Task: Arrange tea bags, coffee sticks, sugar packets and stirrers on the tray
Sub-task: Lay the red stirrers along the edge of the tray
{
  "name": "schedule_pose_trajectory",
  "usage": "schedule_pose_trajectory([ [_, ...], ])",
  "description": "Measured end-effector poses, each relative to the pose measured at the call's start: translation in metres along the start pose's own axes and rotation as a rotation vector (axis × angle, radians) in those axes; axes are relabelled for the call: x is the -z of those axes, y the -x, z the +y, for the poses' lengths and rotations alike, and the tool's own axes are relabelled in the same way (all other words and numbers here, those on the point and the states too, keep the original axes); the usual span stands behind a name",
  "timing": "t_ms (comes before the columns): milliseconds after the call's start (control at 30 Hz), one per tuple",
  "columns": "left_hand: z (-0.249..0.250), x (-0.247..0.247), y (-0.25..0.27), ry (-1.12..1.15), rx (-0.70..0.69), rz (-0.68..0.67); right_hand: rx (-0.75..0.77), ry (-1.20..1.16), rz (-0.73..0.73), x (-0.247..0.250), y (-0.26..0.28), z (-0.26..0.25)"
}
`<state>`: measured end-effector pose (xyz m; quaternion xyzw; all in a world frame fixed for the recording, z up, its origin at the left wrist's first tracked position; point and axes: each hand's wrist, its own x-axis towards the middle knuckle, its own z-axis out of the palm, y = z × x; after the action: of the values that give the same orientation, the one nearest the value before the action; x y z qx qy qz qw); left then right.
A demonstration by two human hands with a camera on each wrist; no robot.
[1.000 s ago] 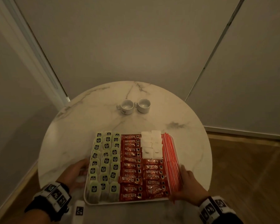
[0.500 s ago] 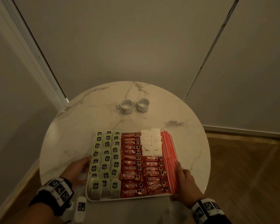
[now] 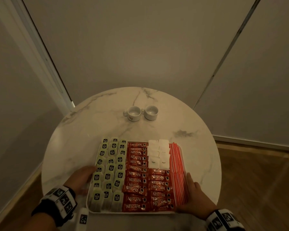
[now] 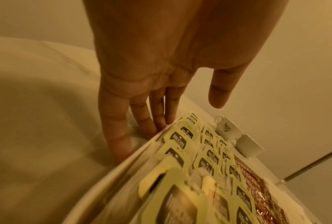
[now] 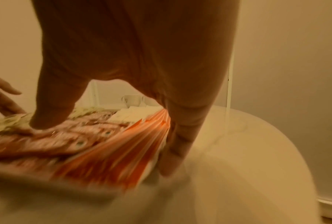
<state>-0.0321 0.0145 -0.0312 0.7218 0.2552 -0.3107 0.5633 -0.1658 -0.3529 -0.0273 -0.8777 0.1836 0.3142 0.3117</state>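
Note:
A white rectangular tray (image 3: 137, 212) sits on the near half of the round marble table (image 3: 77, 144). From left to right it holds rows of green-tagged tea bags (image 3: 110, 169), red coffee sticks (image 3: 137, 164), white sugar packets (image 3: 158, 152) and red-and-white stirrers (image 3: 177, 164). My left hand (image 3: 83, 175) lies flat on the table, and its straight fingertips (image 4: 121, 151) press the tray's left rim (image 4: 107, 174). My right hand (image 3: 193, 192) lies along the right rim beside the stirrers (image 5: 123, 144), fingers straight, thumb above the coffee sticks (image 5: 65, 141). Neither hand holds anything.
Two small white cups (image 3: 141, 112) stand side by side at the back of the table, well beyond the tray. Plain walls close in behind and on both sides. A wooden floor (image 3: 257, 180) shows to the right of the table.
Both hands have slid forward along the tray's sides. The right hand has left the near right corner and now lies straight along the right rim. The tray sits a little squarer.

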Motion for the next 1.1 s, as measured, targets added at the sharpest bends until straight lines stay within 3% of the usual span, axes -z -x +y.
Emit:
schedule_pose_trajectory([
  [133, 0.024, 0.004, -0.016, -0.442, -0.207, 0.165, -0.070, 0.040, 0.013, 0.039, -0.016, -0.016],
  [300, 0.118, -0.028, -0.037, -0.610, -0.502, 0.283, 0.116, 0.092, 0.396, 0.106, -0.090, -0.085],
  [367, 0.160, -0.055, -0.052, -0.675, -0.587, 0.316, 0.190, 0.086, 0.480, 0.125, -0.130, -0.121],
  [533, 0.219, -0.116, -0.107, -0.887, -0.593, 0.234, 0.288, 0.258, 0.401, 0.152, -0.214, -0.193],
  [700, 0.221, -0.139, -0.154, -1.035, -0.553, 0.172, 0.230, 0.491, 0.239, 0.146, -0.264, -0.206],
  [800, 0.214, -0.140, -0.174, -1.060, -0.531, 0.139, 0.247, 0.509, 0.200, 0.143, -0.272, -0.201],
  [900, 0.215, -0.137, -0.183, -1.052, -0.538, 0.138, 0.277, 0.385, 0.288, 0.141, -0.275, -0.201],
  [1100, 0.214, -0.129, -0.166, -1.162, -0.546, 0.115, 0.274, 0.305, 0.292, 0.136, -0.249, -0.192],
])
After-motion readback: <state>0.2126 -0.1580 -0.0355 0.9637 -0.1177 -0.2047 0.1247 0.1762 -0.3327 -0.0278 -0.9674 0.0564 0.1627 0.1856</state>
